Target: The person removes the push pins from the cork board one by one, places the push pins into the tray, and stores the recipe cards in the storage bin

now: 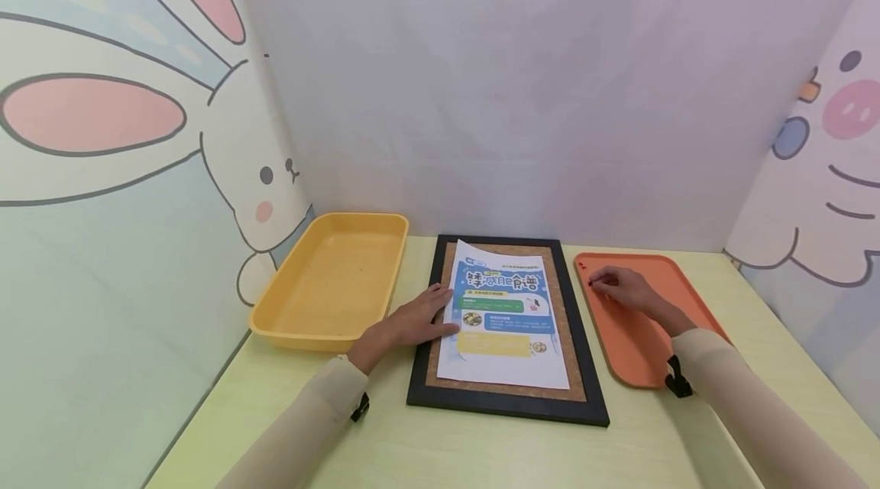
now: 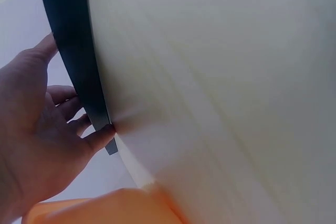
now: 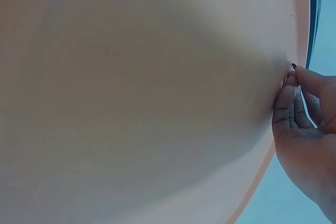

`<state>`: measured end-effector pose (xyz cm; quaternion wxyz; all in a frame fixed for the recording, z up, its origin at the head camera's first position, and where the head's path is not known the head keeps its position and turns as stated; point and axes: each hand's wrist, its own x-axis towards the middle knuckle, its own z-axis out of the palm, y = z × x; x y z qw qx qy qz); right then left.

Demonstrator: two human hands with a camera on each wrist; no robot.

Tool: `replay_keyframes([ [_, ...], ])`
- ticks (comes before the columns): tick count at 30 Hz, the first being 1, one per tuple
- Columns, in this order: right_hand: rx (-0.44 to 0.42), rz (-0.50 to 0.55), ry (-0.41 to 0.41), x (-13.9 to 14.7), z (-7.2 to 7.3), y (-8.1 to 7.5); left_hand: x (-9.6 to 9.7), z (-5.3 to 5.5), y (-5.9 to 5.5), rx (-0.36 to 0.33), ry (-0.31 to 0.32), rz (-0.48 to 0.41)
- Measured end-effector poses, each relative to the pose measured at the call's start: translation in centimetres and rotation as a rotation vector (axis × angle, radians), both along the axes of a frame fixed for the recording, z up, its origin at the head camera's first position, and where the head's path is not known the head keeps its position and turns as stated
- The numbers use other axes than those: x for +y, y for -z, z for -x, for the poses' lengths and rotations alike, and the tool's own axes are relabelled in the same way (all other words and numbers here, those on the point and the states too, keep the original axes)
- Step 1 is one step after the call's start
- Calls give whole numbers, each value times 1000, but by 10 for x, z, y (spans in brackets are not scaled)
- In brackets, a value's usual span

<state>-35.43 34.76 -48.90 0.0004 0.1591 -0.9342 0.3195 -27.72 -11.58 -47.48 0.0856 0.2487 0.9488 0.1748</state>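
Observation:
A cork board (image 1: 576, 374) in a black frame (image 1: 509, 414) lies on the table, with a printed paper sheet (image 1: 505, 367) over most of the cork. My left hand (image 1: 421, 317) rests across the board's left side, fingers extended onto the sheet's left edge. In the left wrist view, this hand (image 2: 42, 124) touches the black frame edge (image 2: 79, 51). My right hand (image 1: 629, 289) is over the far left part of an orange tray (image 1: 632, 351). Its thumb and fingers pinch a small dark pin-like piece (image 3: 294, 66). Tiny red pieces (image 1: 583, 266) lie in the tray's far left corner.
A yellow basin (image 1: 330, 275) stands left of the board, close to the left wall panel with a rabbit picture (image 1: 254, 176). A pale curtain (image 1: 509, 92) closes off the back. The orange tray is right of the board, with a small gap between them.

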Motion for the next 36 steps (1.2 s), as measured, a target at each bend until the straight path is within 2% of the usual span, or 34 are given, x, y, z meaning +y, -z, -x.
replay_keyframes([
  [16, -5, 41, 13, 3, -4, 0, 2, 4, 2, -8, -3, 10],
  [27, -40, 85, -11, 4, -5, 1, 2, 2, 2, -18, -23, -41],
  [36, -45, 87, -20, 3, -8, -2, 3, 5, 5, 18, -35, -72],
])
